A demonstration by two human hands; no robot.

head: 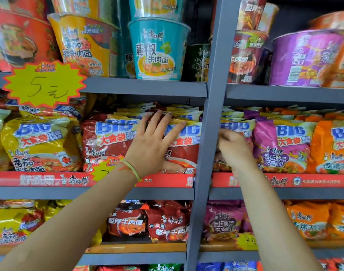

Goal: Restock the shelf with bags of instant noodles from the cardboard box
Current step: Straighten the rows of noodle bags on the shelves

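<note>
Shelf: I saw a grey metal shelf (145,89) with an upright post (208,133) dividing it into a left and a right bay.
Left hand: my left hand (153,145) lay flat with the fingers spread, pressing on the red noodle bags (108,141) in the left bay of the middle shelf, near the post; the fingertips reached the top edges of the bags.
Right hand: my right hand (233,147) was just right of the post, fingers curled at the front of a bag (235,126) at the left edge of the right bay. It was blurred, so I could not tell if it pinched that bag.
Neighbours: yellow bags (42,141) stood toward the left edge of the same shelf, a purple bag (280,145) and an orange bag (331,147) toward the right edge.
Upper shelf: noodle cups stood there, one teal cup (157,49) near the post.
Price tag: a yellow star tag (44,83) hung on the upper shelf's front edge, at the left.
</note>
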